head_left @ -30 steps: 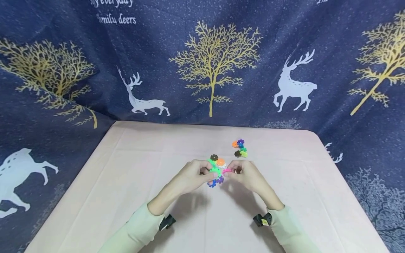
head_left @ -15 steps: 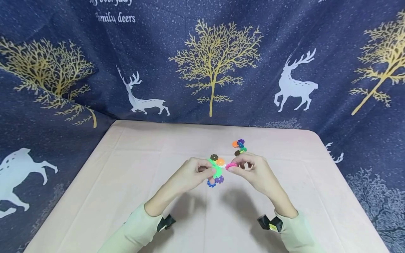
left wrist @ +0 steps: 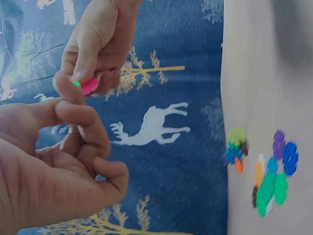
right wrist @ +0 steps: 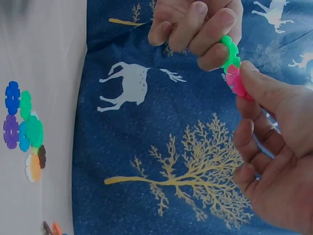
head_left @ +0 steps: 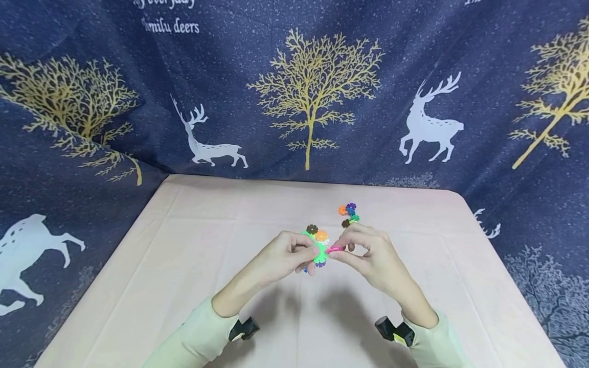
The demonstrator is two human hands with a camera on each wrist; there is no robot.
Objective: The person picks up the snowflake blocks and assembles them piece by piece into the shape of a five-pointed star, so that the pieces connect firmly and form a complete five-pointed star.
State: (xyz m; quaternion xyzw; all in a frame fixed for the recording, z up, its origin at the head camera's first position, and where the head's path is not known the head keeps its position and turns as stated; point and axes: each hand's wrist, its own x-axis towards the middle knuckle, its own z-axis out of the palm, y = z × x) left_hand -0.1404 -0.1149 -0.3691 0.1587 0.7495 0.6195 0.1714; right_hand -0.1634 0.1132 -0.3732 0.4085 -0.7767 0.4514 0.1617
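Observation:
My left hand (head_left: 285,258) pinches a bright green notched snowflake disc (right wrist: 231,53) between thumb and fingers. Across from it, my right hand (head_left: 375,255) holds a pink snowflake disc (right wrist: 235,81) between thumb and forefinger. The two discs meet at their edges in the right wrist view; whether their notches interlock, I cannot tell. In the left wrist view, fingers hide most of the green disc, and the pink one (left wrist: 89,86) peeks out. Both hands are raised above the table.
Loose discs lie on the pale table (head_left: 202,230) below the hands, including a brown disc (head_left: 312,229) and an orange disc (head_left: 321,236). Farther back right is a second cluster, with a purple disc (head_left: 352,206); my right hand partly covers it. A dark printed curtain (head_left: 276,128) hangs behind.
The right hand drew the pink disc away to the right, then brought it back against the green disc. The left hand stayed nearly in place, its green disc turning slightly.

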